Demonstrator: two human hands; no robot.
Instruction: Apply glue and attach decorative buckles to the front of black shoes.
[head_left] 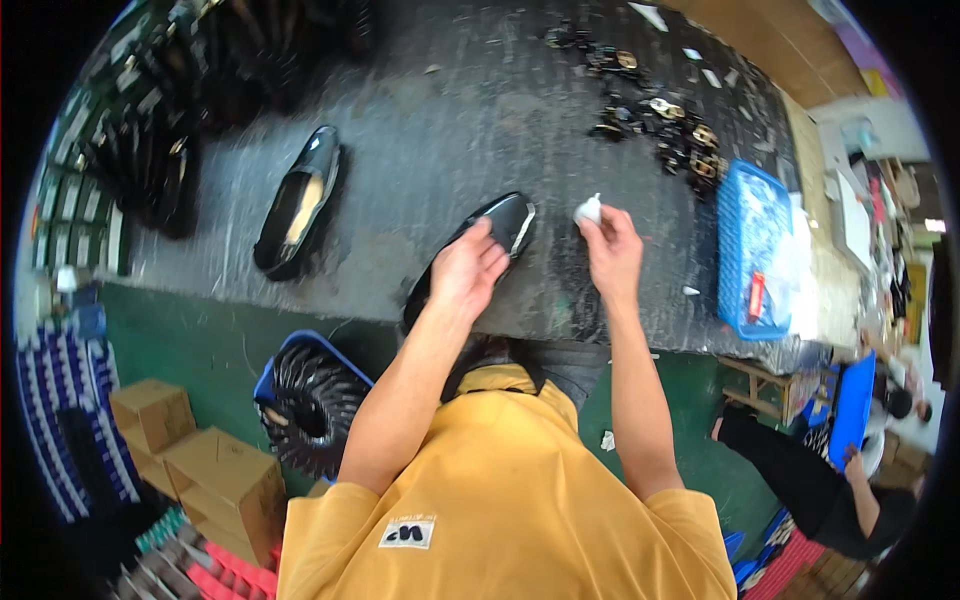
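A glossy black shoe (pixel 508 214) lies on the dark worktable (pixel 400 120) in front of me, toe pointing away and to the right. A pale streak or highlight runs along the right side of its toe. My left hand (pixel 466 270) grips the shoe from above, fingers curled over its upper, hiding the opening. To the right of the toe, my right hand (pixel 614 250) pinches a small white squeeze bottle (pixel 589 211) with a narrow tip pointing up, apart from the shoe. Another black shoe (pixel 318 165) with a tan insole rests farther left, untouched.
Metal-and-black shoe ornaments (pixel 665 125) lie in clusters at the far right, near a blue basket (pixel 732 250) holding clear plastic. Black shoes (pixel 150 160) crowd the far left. Below the table edge stand a tub of black shoes (pixel 312 400) and cardboard boxes (pixel 225 485). A person (pixel 815 485) is at lower right.
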